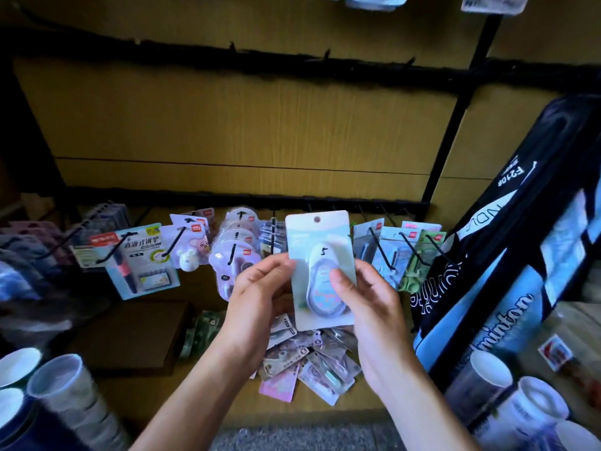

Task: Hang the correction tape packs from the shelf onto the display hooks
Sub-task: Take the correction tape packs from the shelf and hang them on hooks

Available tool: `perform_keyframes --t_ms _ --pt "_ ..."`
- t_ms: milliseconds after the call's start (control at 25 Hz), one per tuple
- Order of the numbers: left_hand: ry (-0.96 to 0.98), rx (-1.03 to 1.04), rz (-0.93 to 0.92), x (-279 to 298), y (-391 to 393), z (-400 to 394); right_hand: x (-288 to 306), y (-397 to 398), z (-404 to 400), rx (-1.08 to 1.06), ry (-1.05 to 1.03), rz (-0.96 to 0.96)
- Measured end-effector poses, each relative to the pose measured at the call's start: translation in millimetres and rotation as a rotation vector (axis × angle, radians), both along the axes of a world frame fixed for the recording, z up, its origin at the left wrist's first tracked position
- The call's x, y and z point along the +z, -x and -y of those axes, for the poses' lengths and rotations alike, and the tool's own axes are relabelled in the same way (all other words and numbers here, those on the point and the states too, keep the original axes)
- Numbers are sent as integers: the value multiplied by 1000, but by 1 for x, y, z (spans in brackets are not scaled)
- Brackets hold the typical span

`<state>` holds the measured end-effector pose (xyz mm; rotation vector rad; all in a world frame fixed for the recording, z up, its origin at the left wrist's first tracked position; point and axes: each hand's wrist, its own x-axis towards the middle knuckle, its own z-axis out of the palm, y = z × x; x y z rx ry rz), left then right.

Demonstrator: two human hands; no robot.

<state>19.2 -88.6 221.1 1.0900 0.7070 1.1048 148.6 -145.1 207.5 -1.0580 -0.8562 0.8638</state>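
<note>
Now | left hand (257, 288) and right hand (364, 294) fingers clamped on one correction tape pack (320, 268), upright | loose packs (309, 362) on shelf (357, 402) below

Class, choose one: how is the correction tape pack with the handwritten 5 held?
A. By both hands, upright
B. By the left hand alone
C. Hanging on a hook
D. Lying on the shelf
A: the left hand and right hand grip the correction tape pack by its side edges, hang hole uppermost.

Dim, warm light with the brightest patch on the white pack (320, 268) between the fingers (341, 281), dark shadow above them, and smeared, bowed edges beyond.
</note>
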Motion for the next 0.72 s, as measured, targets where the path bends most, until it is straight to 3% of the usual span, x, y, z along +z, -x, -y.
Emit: perform_keyframes --t_ms 360,720 --pt "-148 -5 -2 25 -48 10 29 -41 15 -87 -97 -33" --pt "-454 -101 -106 124 -152 -2 137 -165 17 -380 -318 4"
